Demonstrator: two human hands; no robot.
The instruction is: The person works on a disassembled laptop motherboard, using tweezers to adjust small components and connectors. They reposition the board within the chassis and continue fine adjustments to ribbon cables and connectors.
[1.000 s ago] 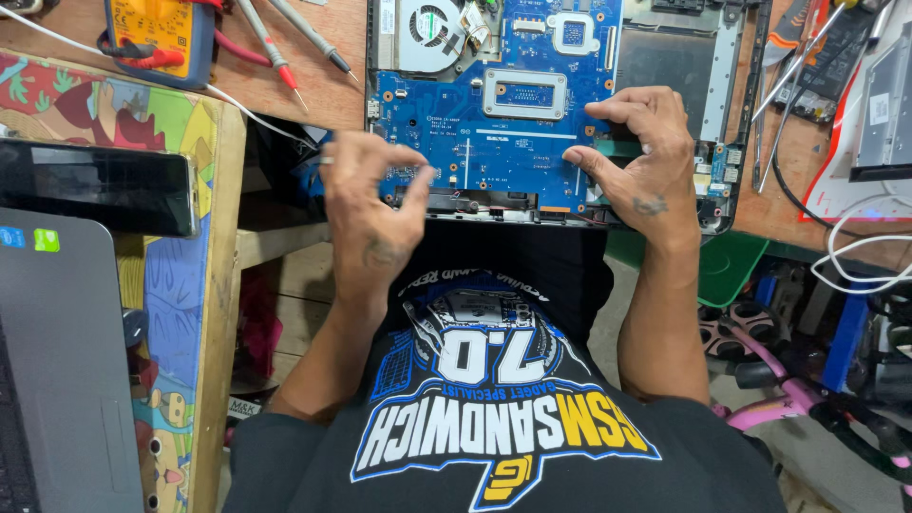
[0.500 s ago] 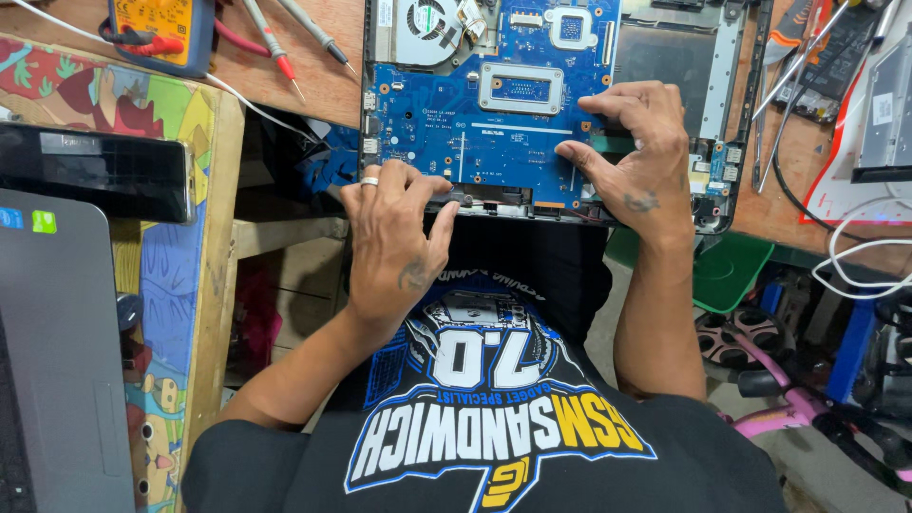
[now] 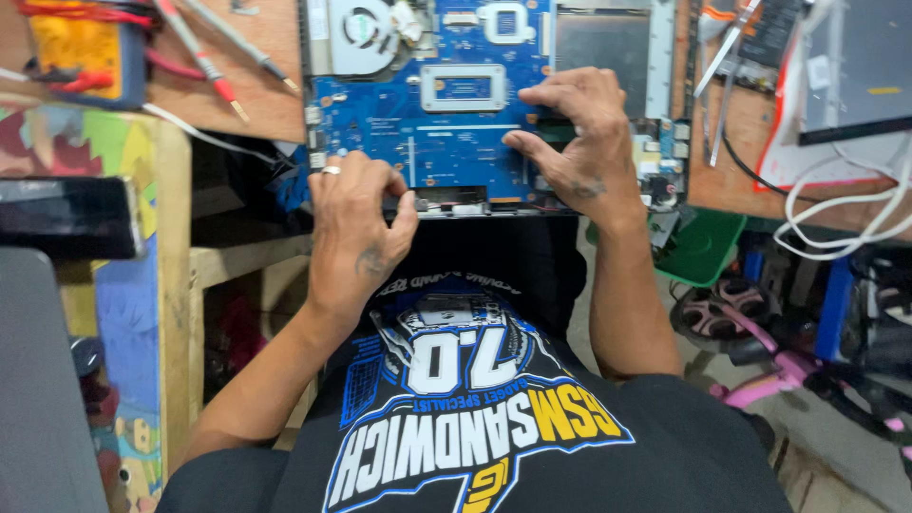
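Even, fairly bright light fills the frame; colours look saturated. Wide-angle bending shows at the edges, and the lower left is blurred and dim.
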